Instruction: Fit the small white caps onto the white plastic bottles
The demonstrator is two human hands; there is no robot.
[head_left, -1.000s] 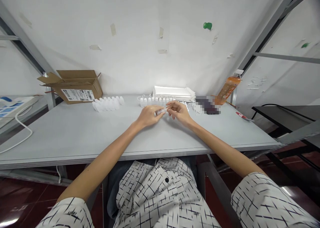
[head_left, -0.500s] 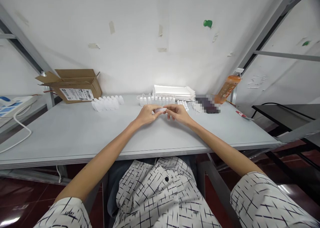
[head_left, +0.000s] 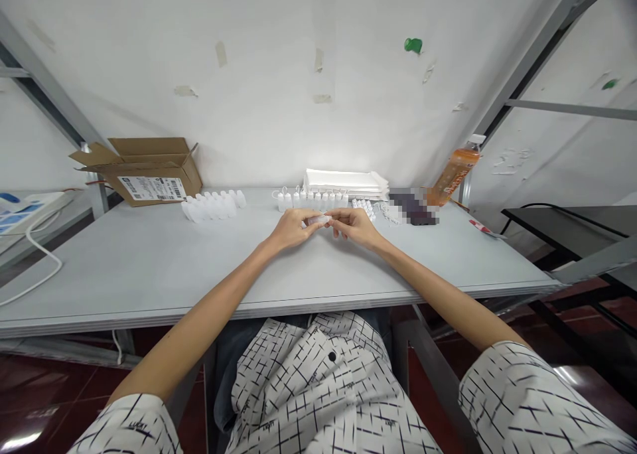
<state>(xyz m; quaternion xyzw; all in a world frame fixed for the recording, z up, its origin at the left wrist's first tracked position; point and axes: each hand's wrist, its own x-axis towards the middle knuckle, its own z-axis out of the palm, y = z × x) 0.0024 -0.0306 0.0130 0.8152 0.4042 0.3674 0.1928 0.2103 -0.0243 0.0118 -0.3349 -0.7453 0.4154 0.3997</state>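
Between my two hands, a small translucent plastic bottle (head_left: 318, 220) lies on its side above the table. My left hand (head_left: 295, 228) is closed around its body. At the bottle's right end, the fingertips of my right hand (head_left: 354, 226) are pinched together on its tip; they hide any small part there. Just behind my hands stands a row of small white-capped dropper bottles (head_left: 318, 200), several with looped cap straps. Small white tips (head_left: 365, 208) cluster beyond my right hand, beside a pile of white caps (head_left: 391, 212). Farther left, several uncapped translucent bottles (head_left: 213, 206) stand grouped.
An open cardboard box (head_left: 149, 168) is at the back left of the grey table (head_left: 164, 268). White trays or packs (head_left: 343, 180) are stacked by the wall. A dark, partly pixelated object (head_left: 423, 212) and an orange drink bottle (head_left: 455, 172) stand at the right. A power strip (head_left: 34, 212) is far left.
Both hands stay in nearly the same place around the bottle. My right fingers have shifted very slightly at its end.
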